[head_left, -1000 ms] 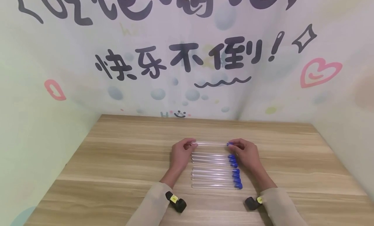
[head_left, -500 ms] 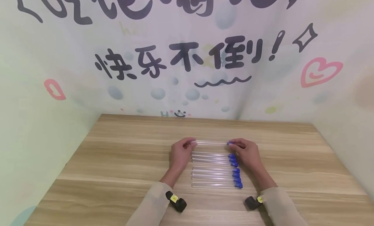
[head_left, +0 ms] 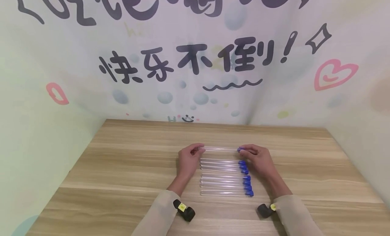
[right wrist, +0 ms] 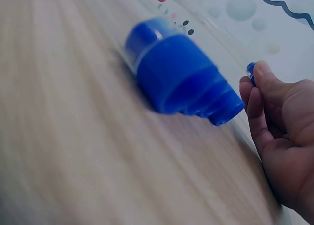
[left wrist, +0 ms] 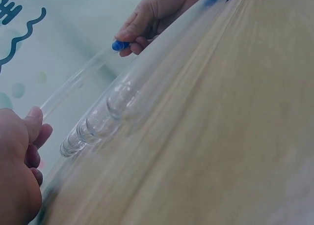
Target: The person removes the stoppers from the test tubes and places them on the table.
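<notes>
A clear test tube (head_left: pixel 220 149) with a blue cap (left wrist: pixel 119 45) lies crosswise at the far end of a column of similar tubes. My left hand (head_left: pixel 187 161) pinches its rounded clear end between thumb and fingers. At the other end, the thumb and fingers of my right hand (head_left: pixel 261 161) pinch the cap, which they partly cover. Nearer to me, several capped test tubes (head_left: pixel 222 193) lie side by side on the table, all with their blue caps (right wrist: pixel 176 72) to the right. Small gaps part some of them.
The wood-grain table (head_left: pixel 122 168) runs back to a printed cloth wall (head_left: pixel 195 100), with pale walls on both sides. Black wrist cameras (head_left: pixel 184 210) sit on both sleeves, low over the table.
My right hand has shifted very slightly to the right while still pinching the cap. The left hand stays at the rounded end, and the other tubes lie as before.
</notes>
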`<action>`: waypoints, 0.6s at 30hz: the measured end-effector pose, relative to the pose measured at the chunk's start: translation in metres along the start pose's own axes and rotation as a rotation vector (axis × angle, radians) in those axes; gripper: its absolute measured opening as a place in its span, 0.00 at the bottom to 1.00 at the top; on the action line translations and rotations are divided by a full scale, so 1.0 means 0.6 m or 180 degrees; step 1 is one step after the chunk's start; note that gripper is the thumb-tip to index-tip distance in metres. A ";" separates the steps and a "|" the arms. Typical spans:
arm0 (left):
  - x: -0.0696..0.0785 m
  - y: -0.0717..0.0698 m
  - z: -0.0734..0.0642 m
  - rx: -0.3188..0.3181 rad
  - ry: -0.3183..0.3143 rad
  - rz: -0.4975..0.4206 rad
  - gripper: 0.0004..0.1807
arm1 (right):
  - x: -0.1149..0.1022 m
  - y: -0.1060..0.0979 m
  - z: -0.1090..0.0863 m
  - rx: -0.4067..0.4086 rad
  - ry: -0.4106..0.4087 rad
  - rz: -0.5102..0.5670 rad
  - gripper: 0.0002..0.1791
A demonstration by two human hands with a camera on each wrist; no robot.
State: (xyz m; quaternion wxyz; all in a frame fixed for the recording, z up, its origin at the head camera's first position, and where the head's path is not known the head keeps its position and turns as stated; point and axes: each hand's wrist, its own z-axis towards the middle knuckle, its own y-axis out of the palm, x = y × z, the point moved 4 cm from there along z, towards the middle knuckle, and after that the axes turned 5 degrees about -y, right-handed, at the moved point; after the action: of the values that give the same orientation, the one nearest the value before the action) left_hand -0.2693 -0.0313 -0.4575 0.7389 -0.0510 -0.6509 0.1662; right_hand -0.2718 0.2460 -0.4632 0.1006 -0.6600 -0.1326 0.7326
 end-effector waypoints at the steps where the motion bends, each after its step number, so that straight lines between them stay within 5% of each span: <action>1: 0.000 0.000 0.000 -0.0001 0.0004 -0.0007 0.07 | 0.000 -0.001 0.000 -0.0004 0.0006 0.0027 0.19; 18: -0.004 0.004 0.003 -0.0041 -0.0059 -0.0027 0.06 | 0.002 -0.006 0.000 0.0015 -0.0003 0.0282 0.22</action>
State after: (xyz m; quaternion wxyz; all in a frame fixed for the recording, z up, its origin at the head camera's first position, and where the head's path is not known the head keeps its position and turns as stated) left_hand -0.2715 -0.0301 -0.4604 0.7333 -0.0513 -0.6590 0.1593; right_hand -0.2722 0.2500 -0.4633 0.0696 -0.6647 -0.1016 0.7369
